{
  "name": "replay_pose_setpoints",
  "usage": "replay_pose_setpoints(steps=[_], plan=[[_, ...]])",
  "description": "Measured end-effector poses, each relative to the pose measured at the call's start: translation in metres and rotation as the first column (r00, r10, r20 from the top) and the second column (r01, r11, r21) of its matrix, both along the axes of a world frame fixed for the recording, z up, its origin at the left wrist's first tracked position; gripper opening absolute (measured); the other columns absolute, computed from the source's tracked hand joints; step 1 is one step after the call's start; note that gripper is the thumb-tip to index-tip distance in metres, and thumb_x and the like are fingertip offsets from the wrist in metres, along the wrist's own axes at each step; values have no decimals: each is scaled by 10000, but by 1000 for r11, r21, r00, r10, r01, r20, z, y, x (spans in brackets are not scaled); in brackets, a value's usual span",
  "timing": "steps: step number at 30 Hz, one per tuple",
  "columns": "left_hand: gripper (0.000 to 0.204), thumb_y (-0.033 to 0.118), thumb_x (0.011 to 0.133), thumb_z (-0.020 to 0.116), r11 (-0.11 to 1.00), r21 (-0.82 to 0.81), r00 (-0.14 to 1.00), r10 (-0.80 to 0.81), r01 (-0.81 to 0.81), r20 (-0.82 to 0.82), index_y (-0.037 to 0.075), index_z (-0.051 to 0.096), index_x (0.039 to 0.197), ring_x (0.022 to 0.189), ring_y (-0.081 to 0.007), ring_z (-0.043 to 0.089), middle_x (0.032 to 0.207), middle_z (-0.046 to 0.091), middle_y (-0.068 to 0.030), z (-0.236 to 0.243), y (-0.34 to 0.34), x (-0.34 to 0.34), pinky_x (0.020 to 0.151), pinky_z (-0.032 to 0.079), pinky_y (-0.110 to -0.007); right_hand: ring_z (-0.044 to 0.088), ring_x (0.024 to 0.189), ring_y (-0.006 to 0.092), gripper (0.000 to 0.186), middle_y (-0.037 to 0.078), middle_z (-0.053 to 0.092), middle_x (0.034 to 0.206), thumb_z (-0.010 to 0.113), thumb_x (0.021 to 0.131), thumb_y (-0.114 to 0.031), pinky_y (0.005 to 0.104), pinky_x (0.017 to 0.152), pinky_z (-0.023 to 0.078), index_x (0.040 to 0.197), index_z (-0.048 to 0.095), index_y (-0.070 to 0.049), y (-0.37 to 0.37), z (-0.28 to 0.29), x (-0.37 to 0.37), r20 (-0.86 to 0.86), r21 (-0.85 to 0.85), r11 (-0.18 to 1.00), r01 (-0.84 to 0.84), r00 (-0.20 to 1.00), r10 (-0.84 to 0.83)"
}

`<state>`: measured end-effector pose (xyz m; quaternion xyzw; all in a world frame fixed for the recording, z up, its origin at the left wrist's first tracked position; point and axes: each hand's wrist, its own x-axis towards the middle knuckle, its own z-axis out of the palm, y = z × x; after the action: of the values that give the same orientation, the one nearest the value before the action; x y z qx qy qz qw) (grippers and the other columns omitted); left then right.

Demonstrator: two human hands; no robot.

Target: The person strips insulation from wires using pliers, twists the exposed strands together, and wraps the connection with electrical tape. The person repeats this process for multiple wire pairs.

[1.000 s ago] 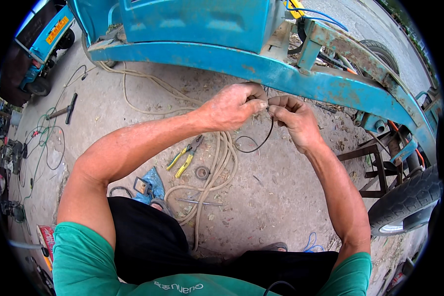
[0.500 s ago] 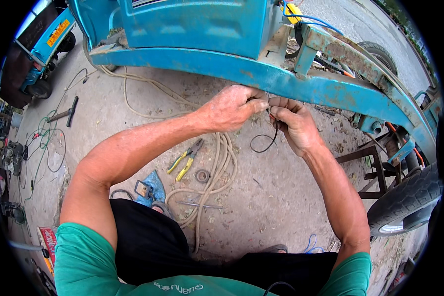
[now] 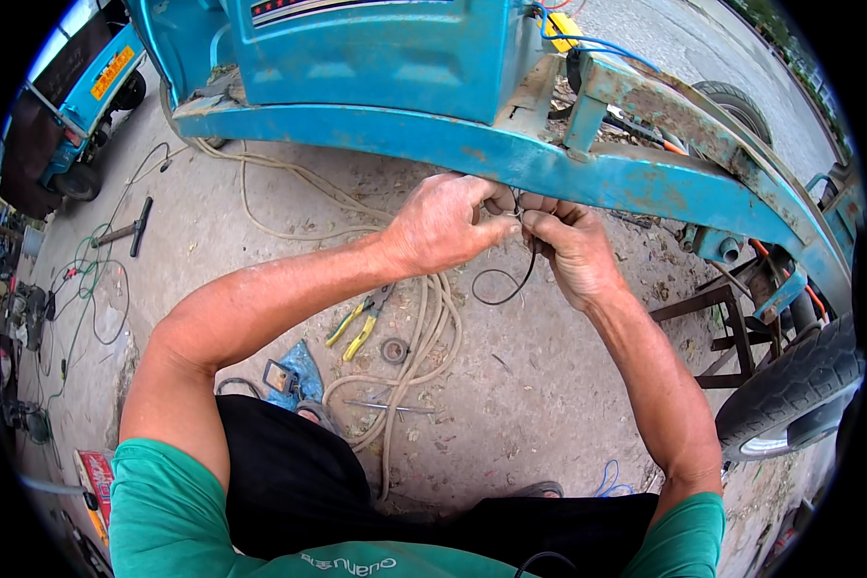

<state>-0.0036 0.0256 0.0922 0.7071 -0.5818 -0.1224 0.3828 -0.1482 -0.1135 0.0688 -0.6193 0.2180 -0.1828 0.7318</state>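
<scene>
Stretching across the top, the blue vehicle point(image 3: 376, 77) is the biggest thing, its long lower beam point(image 3: 395, 133) scuffed with rust at the edges. Another blue vehicle point(image 3: 91, 101) stands well apart at the upper left, on the same concrete floor point(image 3: 549, 405). A black tyre point(image 3: 790, 395) fills the right edge, near a dark metal stand point(image 3: 737, 328). Beige cord point(image 3: 443, 308) runs in loose coils over the floor, between the person's legs and the beam.

Both hands meet just below the beam. The right hand point(image 3: 573, 249) is pinched closed, thumb against fingers, on a thin black wire. The left hand point(image 3: 453, 222) is mostly closed, thumb and forefinger tips close together beside the wire's upper part; whether they grip it, I cannot tell.

Left of the coils, a T-shaped tool point(image 3: 142, 228) lies on the floor. Nearer the feet sits a crumpled blue bag point(image 3: 305, 374), then yellow-handled pliers point(image 3: 361, 332), a slim metal rod point(image 3: 405, 408) partly under the cord, and a small dark ring-shaped roll point(image 3: 394, 350) beside it. Thinnest of all, the black wire point(image 3: 496, 302) hangs in a loop from the fingers, above the floor.
</scene>
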Motion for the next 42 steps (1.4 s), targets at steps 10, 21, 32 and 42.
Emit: replay_pose_setpoints(steps=[10, 21, 32, 42], plan=[[259, 253, 835, 699, 993, -110, 981, 65, -45, 185, 26, 654, 950, 836, -385, 646, 870, 669, -189, -14, -2, -4, 730, 518, -474, 540, 704, 80, 116, 7, 644, 827, 688, 816, -75, 269, 637, 431, 923, 669, -35, -3, -5, 0, -21, -41, 999, 12, 1000, -13], [234, 215, 876, 650, 995, -103, 998, -25, 19, -55, -15, 654, 916, 719, -296, 639, 761, 641, -177, -15, -5, -1, 661, 507, -413, 554, 753, 79, 122, 2, 642, 869, 662, 844, -64, 257, 672, 441, 961, 652, -30, -1, -6, -1, -5, -42, 999, -28, 1000, 28], [320, 285, 955, 535, 989, 113, 841, -18, 93, -540, -6, 605, 841, 641, -126, 570, 707, 550, -42, -15, -9, 2, 577, 520, -296, 522, 732, 79, 173, 1, 629, 842, 682, 857, -123, 256, 652, 419, 1001, 662, -30, 8, -5, -3, -63, 20, 999, -31, 997, 32], [329, 305, 994, 527, 993, 93, 762, 1, 77, -648, -12, 618, 986, 606, -111, 555, 710, 555, -32, -21, -9, 1, 570, 514, -275, 508, 707, 73, 199, -4, 614, 806, 710, 858, -160, 246, 628, 402, 1005, 667, -32, 11, -9, -3, -55, 48, 999, -20, 998, 23]])
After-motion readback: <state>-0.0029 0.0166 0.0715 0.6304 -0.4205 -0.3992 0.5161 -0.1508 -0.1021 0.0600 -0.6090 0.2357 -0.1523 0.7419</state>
